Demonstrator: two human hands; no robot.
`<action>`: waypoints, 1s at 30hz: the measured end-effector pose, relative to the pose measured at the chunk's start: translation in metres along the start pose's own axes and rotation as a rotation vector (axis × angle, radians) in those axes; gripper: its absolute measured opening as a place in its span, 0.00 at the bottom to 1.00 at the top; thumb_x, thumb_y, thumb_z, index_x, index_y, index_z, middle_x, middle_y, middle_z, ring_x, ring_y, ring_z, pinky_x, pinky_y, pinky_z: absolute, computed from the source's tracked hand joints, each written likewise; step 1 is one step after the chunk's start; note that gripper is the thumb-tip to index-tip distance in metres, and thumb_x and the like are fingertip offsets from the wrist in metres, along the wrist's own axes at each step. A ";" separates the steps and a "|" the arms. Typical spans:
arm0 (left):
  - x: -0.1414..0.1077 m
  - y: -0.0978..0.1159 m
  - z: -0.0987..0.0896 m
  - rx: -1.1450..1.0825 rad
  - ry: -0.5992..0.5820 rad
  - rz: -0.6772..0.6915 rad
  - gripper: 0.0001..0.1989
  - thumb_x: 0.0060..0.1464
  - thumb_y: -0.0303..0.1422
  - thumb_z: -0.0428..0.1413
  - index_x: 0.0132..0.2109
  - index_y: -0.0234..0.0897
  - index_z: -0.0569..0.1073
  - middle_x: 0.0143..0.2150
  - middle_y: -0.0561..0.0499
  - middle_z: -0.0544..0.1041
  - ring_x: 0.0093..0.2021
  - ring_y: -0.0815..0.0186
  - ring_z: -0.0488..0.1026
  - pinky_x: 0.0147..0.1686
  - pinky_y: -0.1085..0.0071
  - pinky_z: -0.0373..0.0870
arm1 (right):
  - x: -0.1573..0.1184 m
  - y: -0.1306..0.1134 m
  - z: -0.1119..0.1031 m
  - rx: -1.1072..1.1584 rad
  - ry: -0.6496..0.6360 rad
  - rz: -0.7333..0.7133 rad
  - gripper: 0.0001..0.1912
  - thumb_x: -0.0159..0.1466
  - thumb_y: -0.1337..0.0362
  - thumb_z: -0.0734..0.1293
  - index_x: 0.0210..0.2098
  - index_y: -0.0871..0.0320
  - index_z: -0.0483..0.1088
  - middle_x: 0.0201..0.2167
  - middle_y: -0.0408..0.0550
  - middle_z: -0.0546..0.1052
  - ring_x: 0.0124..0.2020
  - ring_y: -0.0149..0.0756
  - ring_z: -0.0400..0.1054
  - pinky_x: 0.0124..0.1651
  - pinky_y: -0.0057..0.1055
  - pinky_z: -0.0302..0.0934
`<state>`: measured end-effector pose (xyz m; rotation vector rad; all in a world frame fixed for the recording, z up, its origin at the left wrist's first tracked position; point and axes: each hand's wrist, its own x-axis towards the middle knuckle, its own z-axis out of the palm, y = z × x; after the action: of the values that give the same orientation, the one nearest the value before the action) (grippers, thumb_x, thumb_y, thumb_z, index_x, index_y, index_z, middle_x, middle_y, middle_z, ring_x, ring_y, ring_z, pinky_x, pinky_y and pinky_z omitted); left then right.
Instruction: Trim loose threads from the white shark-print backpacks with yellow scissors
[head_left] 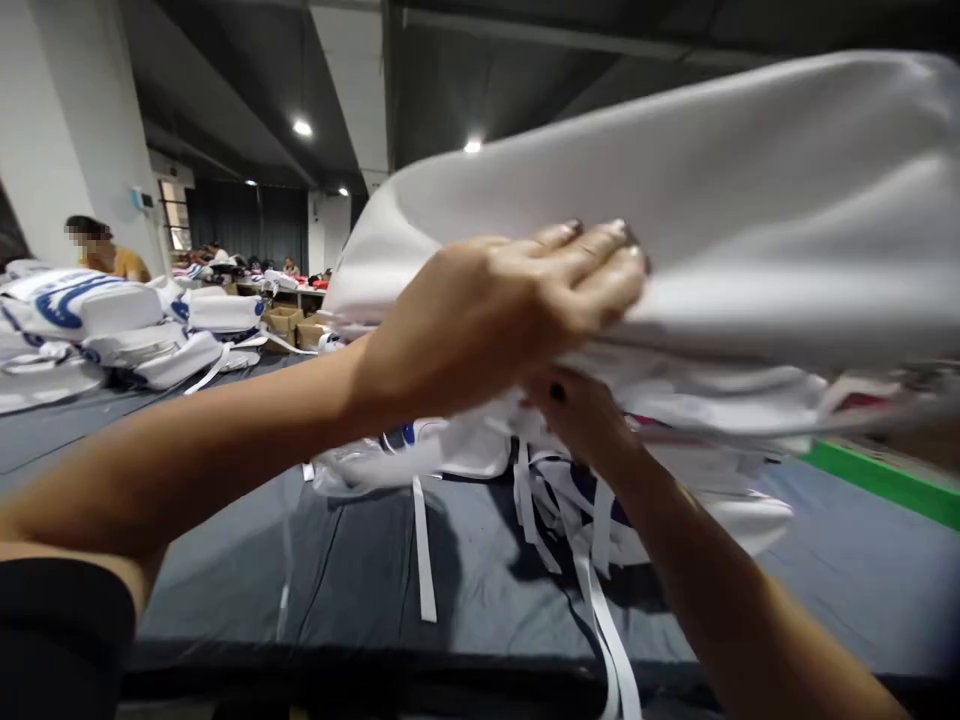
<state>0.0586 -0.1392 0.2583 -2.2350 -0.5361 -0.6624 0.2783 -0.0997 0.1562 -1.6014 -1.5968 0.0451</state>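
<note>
A large white bag (720, 230), blurred by motion, fills the upper right and is held up above the table. My left hand (525, 285) reaches across from the left and lies against its near side, fingers stretched out along the white surface. Below it, my right hand (577, 405) is closed at the bag's lower edge; its fingertips are hidden. Loose white straps (592, 590) hang under my right hand, and one falls past the table's front edge. More white bags with blue parts (465, 445) lie beneath and behind the raised one.
Grey cloth covers the table (247, 560). White bags with blue trim (97, 310) are piled at the left. Cardboard boxes (283, 322) stand behind the table. A green strip (885, 482) edges the right side. A person in a yellow top (129, 262) is at the far left.
</note>
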 end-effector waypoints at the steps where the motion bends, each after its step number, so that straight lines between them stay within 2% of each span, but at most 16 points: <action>1: 0.017 -0.005 0.020 0.033 0.064 0.000 0.39 0.61 0.25 0.18 0.72 0.28 0.55 0.73 0.40 0.58 0.71 0.44 0.53 0.52 0.44 0.67 | 0.023 -0.009 -0.001 0.069 0.044 -0.002 0.26 0.67 0.61 0.62 0.63 0.63 0.68 0.52 0.58 0.78 0.34 0.32 0.78 0.26 0.19 0.59; 3: 0.052 -0.016 0.071 0.060 0.147 -0.009 0.32 0.64 0.23 0.27 0.73 0.26 0.51 0.73 0.37 0.56 0.72 0.41 0.51 0.55 0.40 0.64 | 0.041 -0.020 0.006 0.209 0.020 -0.027 0.31 0.69 0.61 0.59 0.70 0.66 0.56 0.50 0.60 0.78 0.29 0.29 0.77 0.24 0.18 0.56; 4: 0.068 -0.021 0.101 0.054 0.160 -0.012 0.31 0.65 0.22 0.32 0.73 0.26 0.50 0.74 0.36 0.55 0.73 0.41 0.49 0.58 0.38 0.62 | 0.037 -0.018 0.015 0.237 -0.030 -0.052 0.32 0.70 0.62 0.60 0.70 0.66 0.55 0.46 0.59 0.80 0.28 0.29 0.76 0.26 0.19 0.59; 6: 0.095 -0.025 0.167 -0.009 0.167 -0.027 0.32 0.63 0.21 0.38 0.73 0.25 0.50 0.74 0.34 0.54 0.74 0.42 0.48 0.63 0.37 0.58 | 0.001 0.003 0.040 0.192 -0.162 -0.115 0.28 0.67 0.66 0.62 0.66 0.64 0.63 0.40 0.53 0.82 0.28 0.31 0.76 0.38 0.26 0.68; 8: 0.110 -0.022 0.235 -0.131 0.138 -0.052 0.32 0.62 0.20 0.42 0.73 0.26 0.53 0.74 0.32 0.55 0.74 0.43 0.49 0.65 0.37 0.56 | -0.058 0.044 0.065 0.128 -0.304 -0.167 0.23 0.65 0.65 0.64 0.59 0.56 0.73 0.43 0.51 0.82 0.39 0.39 0.78 0.48 0.33 0.69; 9: 0.113 -0.017 0.268 -0.204 0.103 -0.070 0.32 0.62 0.19 0.42 0.72 0.26 0.55 0.73 0.31 0.55 0.74 0.42 0.50 0.65 0.36 0.56 | -0.092 0.068 0.074 0.147 -0.422 -0.107 0.22 0.66 0.62 0.64 0.58 0.54 0.74 0.41 0.50 0.82 0.40 0.40 0.78 0.49 0.35 0.69; 11: 0.112 -0.004 0.325 -0.347 -0.017 -0.118 0.31 0.61 0.18 0.42 0.70 0.27 0.59 0.73 0.30 0.57 0.73 0.42 0.53 0.65 0.36 0.56 | -0.159 0.115 0.082 0.227 -0.523 0.220 0.23 0.67 0.56 0.61 0.57 0.57 0.74 0.30 0.47 0.81 0.32 0.39 0.78 0.43 0.35 0.71; 14: 0.106 0.014 0.377 -0.456 -0.178 -0.236 0.32 0.58 0.16 0.45 0.69 0.27 0.61 0.73 0.31 0.57 0.74 0.43 0.51 0.69 0.36 0.48 | -0.234 0.172 0.069 0.296 -0.332 0.751 0.32 0.62 0.45 0.61 0.57 0.61 0.71 0.32 0.52 0.81 0.28 0.44 0.77 0.25 0.33 0.67; 15: 0.104 0.016 0.386 -0.451 -0.198 -0.273 0.34 0.56 0.16 0.48 0.70 0.25 0.59 0.74 0.31 0.55 0.75 0.42 0.48 0.69 0.36 0.43 | -0.249 0.185 0.061 0.319 -0.276 0.874 0.35 0.59 0.42 0.62 0.56 0.61 0.70 0.34 0.54 0.81 0.30 0.46 0.78 0.22 0.33 0.65; 17: 0.100 0.017 0.392 -0.424 -0.196 -0.299 0.36 0.56 0.18 0.51 0.72 0.22 0.54 0.75 0.29 0.51 0.75 0.40 0.44 0.69 0.37 0.39 | -0.263 0.202 0.046 0.314 -0.211 0.972 0.35 0.58 0.39 0.63 0.52 0.59 0.70 0.35 0.55 0.82 0.31 0.47 0.78 0.25 0.34 0.66; 19: 0.087 0.011 0.390 -0.429 -0.198 -0.282 0.37 0.60 0.23 0.52 0.73 0.21 0.50 0.74 0.28 0.50 0.75 0.41 0.45 0.69 0.40 0.42 | -0.259 0.208 0.039 0.194 -0.179 0.920 0.29 0.60 0.38 0.61 0.43 0.56 0.72 0.29 0.51 0.81 0.29 0.44 0.76 0.31 0.34 0.67; 21: 0.051 0.003 0.385 -0.457 -0.198 -0.292 0.38 0.61 0.28 0.55 0.73 0.26 0.50 0.74 0.30 0.52 0.74 0.46 0.49 0.70 0.46 0.47 | -0.244 0.206 0.046 0.045 -0.162 0.799 0.24 0.63 0.40 0.59 0.35 0.54 0.71 0.23 0.47 0.77 0.25 0.40 0.73 0.32 0.33 0.64; 23: -0.010 -0.004 0.378 -0.435 -0.204 -0.369 0.37 0.60 0.30 0.58 0.73 0.31 0.54 0.73 0.33 0.55 0.73 0.49 0.54 0.70 0.51 0.52 | -0.226 0.200 0.066 0.027 -0.123 0.697 0.23 0.65 0.42 0.59 0.30 0.53 0.69 0.22 0.46 0.75 0.24 0.38 0.70 0.32 0.33 0.62; 25: -0.088 -0.007 0.372 -0.344 -0.261 -0.494 0.34 0.61 0.31 0.57 0.71 0.31 0.58 0.72 0.34 0.58 0.72 0.48 0.54 0.69 0.52 0.53 | -0.207 0.192 0.092 0.199 -0.052 0.674 0.23 0.66 0.41 0.61 0.31 0.54 0.68 0.23 0.47 0.76 0.24 0.36 0.69 0.31 0.31 0.63; 28: -0.195 -0.010 0.369 -0.175 -0.561 -0.775 0.39 0.56 0.31 0.61 0.71 0.29 0.58 0.72 0.27 0.56 0.72 0.39 0.54 0.67 0.44 0.54 | -0.173 0.187 0.134 0.674 0.084 0.809 0.26 0.61 0.37 0.67 0.36 0.56 0.69 0.28 0.47 0.78 0.25 0.36 0.72 0.28 0.30 0.65; 30: -0.239 -0.009 0.370 -0.179 -0.784 -0.939 0.31 0.59 0.29 0.58 0.67 0.29 0.63 0.65 0.26 0.68 0.65 0.41 0.66 0.60 0.45 0.63 | -0.150 0.186 0.165 0.999 0.096 0.953 0.27 0.58 0.38 0.70 0.36 0.56 0.68 0.30 0.48 0.80 0.28 0.37 0.75 0.27 0.28 0.67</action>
<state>-0.0234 0.1004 -0.1023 -2.2807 -2.0450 -0.2117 0.3060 -0.1050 -0.1326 -1.3177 -0.4173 1.0635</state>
